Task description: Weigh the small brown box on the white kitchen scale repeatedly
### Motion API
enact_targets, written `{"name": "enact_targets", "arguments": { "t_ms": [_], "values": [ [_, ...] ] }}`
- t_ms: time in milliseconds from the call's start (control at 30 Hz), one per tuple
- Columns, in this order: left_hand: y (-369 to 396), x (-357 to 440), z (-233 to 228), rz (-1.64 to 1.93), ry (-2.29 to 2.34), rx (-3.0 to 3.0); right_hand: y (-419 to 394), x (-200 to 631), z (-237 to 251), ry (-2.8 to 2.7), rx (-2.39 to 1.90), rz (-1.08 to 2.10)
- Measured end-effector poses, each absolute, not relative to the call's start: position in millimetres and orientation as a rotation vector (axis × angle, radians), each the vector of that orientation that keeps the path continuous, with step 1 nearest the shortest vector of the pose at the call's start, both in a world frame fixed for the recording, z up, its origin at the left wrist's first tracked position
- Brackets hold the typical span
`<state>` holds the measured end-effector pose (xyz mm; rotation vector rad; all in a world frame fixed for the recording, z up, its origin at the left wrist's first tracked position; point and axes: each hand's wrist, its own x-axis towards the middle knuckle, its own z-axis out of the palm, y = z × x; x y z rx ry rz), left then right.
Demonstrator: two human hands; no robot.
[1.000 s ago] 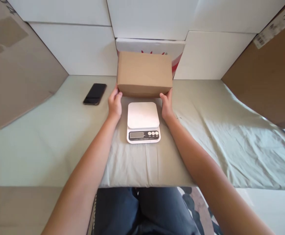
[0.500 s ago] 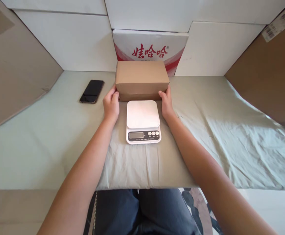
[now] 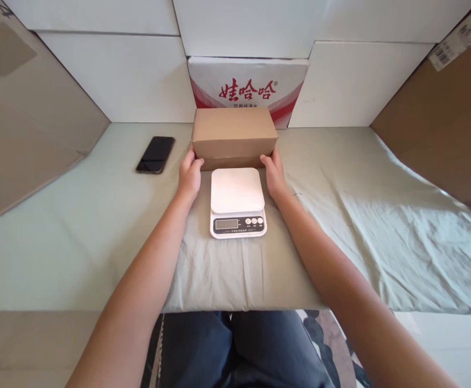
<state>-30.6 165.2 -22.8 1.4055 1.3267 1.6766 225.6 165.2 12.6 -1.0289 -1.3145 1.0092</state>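
A closed brown cardboard box [image 3: 234, 125] is gripped at its two ends, just behind the scale. My left hand [image 3: 190, 171] closes on its left end, thumb on the front face. On the right end my right hand [image 3: 274, 171] does the same, its thumb also on the front. The other fingers are mostly hidden by the box. Between my wrists lies a white digital kitchen scale [image 3: 237, 191] with a bare platform. Its small display and round buttons face me, and I can make out no digits on the display.
A black smartphone [image 3: 156, 154] lies to the left on the green cloth [image 3: 138, 242]. White boxes [image 3: 114, 75] form a wall behind, including one with red lettering [image 3: 247, 86]. Large brown cartons stand at the left [image 3: 29, 124] and right [image 3: 441, 124].
The cardboard box sits slightly lower in the picture, and both hands have come along with it. The view has shifted a little. The scale stays in place on the cloth.
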Motion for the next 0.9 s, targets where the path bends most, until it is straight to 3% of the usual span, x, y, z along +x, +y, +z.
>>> {"name": "enact_targets", "arguments": {
  "t_ms": [267, 467, 667, 900],
  "values": [
    [148, -20, 8, 1.747, 1.331, 1.48, 157, 222, 28, -1.308, -0.953, 0.874],
    [87, -14, 39, 1.768, 1.309, 1.654, 119, 256, 51, -1.404, -0.952, 0.589],
    [22, 8, 34, 1.771, 1.277, 1.522, 69, 266, 21, -1.424, -0.894, 0.764],
    [6, 18, 22, 1.785, 1.352, 1.42, 64, 258, 15, -1.382, -0.889, 0.846]
  ]
}}
